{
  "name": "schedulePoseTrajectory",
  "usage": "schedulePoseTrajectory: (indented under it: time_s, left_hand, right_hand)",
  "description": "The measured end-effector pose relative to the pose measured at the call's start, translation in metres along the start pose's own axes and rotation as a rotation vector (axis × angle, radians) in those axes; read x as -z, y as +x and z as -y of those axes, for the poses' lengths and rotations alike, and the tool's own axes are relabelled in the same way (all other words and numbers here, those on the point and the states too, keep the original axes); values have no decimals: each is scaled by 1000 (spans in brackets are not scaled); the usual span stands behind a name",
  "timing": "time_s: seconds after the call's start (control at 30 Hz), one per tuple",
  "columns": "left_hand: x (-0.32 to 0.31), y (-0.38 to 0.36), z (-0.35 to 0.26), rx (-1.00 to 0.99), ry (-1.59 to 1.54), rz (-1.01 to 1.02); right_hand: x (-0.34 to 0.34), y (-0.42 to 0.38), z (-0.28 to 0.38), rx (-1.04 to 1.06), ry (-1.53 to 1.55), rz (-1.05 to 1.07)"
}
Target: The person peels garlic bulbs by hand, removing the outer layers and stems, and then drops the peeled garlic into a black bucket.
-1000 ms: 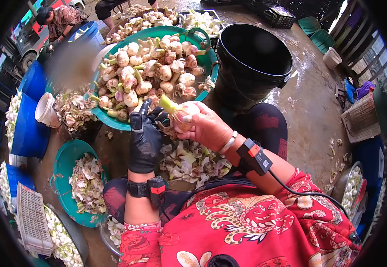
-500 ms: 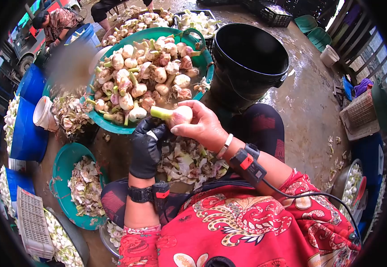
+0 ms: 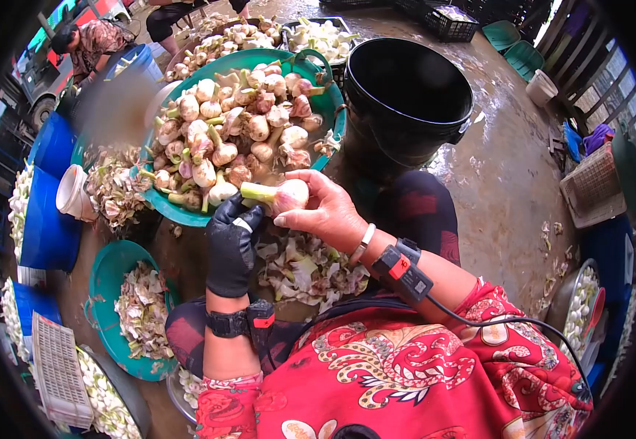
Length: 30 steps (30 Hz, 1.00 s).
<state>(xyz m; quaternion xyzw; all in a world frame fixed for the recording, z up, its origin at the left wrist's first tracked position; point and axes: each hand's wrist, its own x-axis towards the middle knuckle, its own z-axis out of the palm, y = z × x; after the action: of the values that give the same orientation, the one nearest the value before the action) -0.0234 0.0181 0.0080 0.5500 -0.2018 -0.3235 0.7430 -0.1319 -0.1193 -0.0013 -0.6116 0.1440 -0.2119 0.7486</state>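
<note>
R hand, bare, fingers closed round a pinkish-white garlic-like bulb with a pale green stalk, stalk pointing left twd the glove. L hand in a black rubber glove, fingertips curled and pinching at the bulb's stalk end/outer skin; whether there's a blade in that hand, can't tell, nothing visible. Bulb sits in mid-air over the lap, just in front of the near rim of the big teal plastic basin heaped w/ unpeeled bulbs. Directly under the hands: loose pile of torn pale skins and stalk trimmings on the lap/ground. Black plastic bucket just right of the basin, open, inside not readable. Smaller teal tub of peelings down-left, well apart from the hands. Another person crouched far top-left, not involved. Risks as I read it: wet floor + damp bulb → R grip slips when the glove pulls, bulb drops into the waste pile & gets mixed w/ scrap. Pull too hard at the stalk → tears into clean flesh instead of only skin. Basin is heaped to the rim nr the hands, an elbow knock could roll bulbs off the edge
</note>
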Motion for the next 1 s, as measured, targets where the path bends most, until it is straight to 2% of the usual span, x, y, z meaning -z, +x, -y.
schedulePoseTrajectory:
  time_s: [0.1, 0.23, 0.27, 0.3, 0.33, 0.37, 0.4, 0.43, 0.5, 0.57, 0.6, 0.63, 0.73, 0.77, 0.83, 0.9, 0.97, 1.0]
  left_hand:
    - [-5, 2, -2, 22, -61, 4]
    - [-20, -3, -12, 86, -103, 26]
    - [-15, -2, -9, 88, -101, 25]
    - [-9, 0, -5, 68, 2, 46]
    - [-4, 1, -3, 49, 105, 67]
    - [-1, 1, -1, 53, 109, 66]
    - [-1, 0, -3, -34, 216, 45]
    - [-1, -1, -5, -120, 324, 25]
    - [3, 2, -4, -189, 441, 42]
    - [5, 1, -7, -636, 1129, 217]
    - [9, 3, -3, -631, 1184, 202]
    - [10, 1, 3, -626, 1187, 200]
    - [5, -4, 16, -17, 2, 73]
    - [2, -9, 16, -8, -18, 13]
    - [4, -22, 5, 47, -140, 46]
    - [0, -27, 1, 28, -160, 87]
    - [-8, -26, -6, -9, 95, 111]
    - [-11, -24, -9, -8, 110, 75]
  right_hand:
    - [1, -1, 9, -76, 85, -25]
    - [4, -3, 6, 14, 81, 45]
    - [2, -4, 3, -6, 217, 37]
    - [1, -5, 1, -25, 353, 27]
    - [5, -4, 0, -27, 359, 25]
    - [10, -2, 0, -211, 440, 157]
    - [15, 0, 0, -396, 520, 291]
    - [18, 1, 0, -400, 527, 293]
    - [22, 5, 2, -674, 716, 619]
    - [20, 3, 1, -743, 735, 672]
    - [19, 2, 1, -806, 745, 719]
    - [17, -2, -1, -810, 748, 722]
    - [11, -8, -10, -618, 898, 578]
    - [17, -8, -9, -579, 817, 454]
    - [24, -5, 4, -468, 735, 401]
    - [22, -4, 8, -454, 669, 407]
    - [14, -4, 8, -478, 533, 328]
    - [13, -3, 8, -497, 576, 367]
